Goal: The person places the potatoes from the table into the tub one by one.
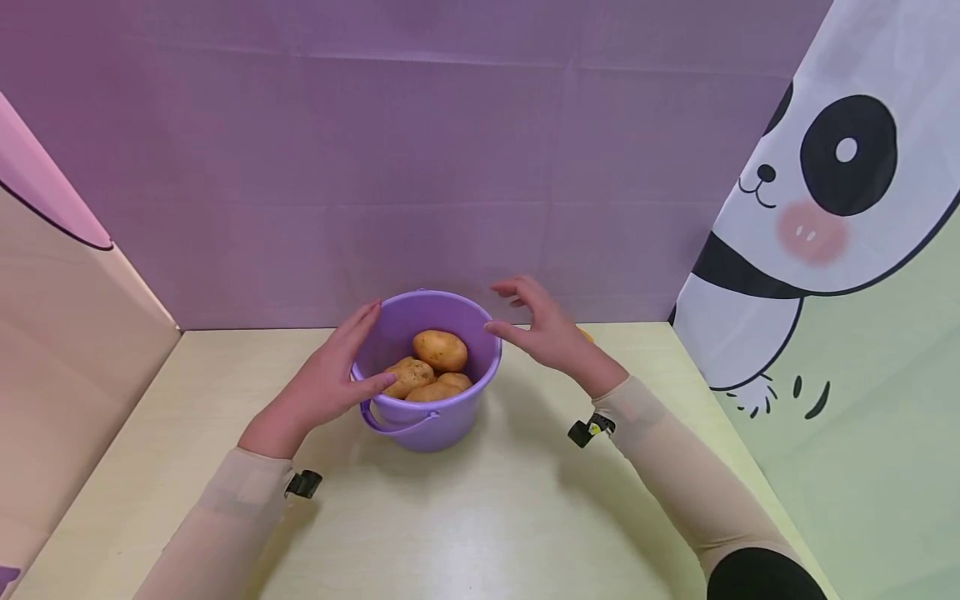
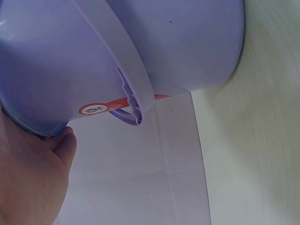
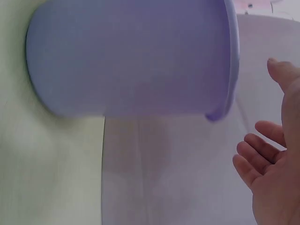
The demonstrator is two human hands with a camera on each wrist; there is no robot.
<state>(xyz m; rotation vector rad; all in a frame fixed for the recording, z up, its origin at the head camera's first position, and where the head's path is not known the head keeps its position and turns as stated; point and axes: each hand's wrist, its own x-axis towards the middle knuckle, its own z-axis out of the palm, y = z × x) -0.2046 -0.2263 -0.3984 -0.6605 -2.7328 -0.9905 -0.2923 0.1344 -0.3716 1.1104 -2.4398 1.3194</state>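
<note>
A purple bucket (image 1: 450, 429) stands upright at the back of the table, its handle (image 1: 405, 427) hanging down at the front. Inside lie several potatoes (image 1: 440, 350). My left hand (image 1: 318, 383) rests at the bucket's left rim, fingers fairly straight along it and the thumb reaching over the opening. In the left wrist view the fingertips (image 2: 65, 140) meet the rim, and the handle crosses the bucket's side. My right hand (image 1: 543, 329) hovers by the right rim, fingers spread and loosely bent, holding nothing; the right wrist view shows a gap between it and the bucket.
Behind the bucket rises a purple cloth wall (image 1: 420, 167). A panda-printed panel (image 1: 847, 208) stands on the right, a beige panel (image 1: 67, 333) on the left. A small orange-yellow thing (image 1: 585, 335) peeks out behind the right wrist on the pale wooden table (image 1: 465, 533).
</note>
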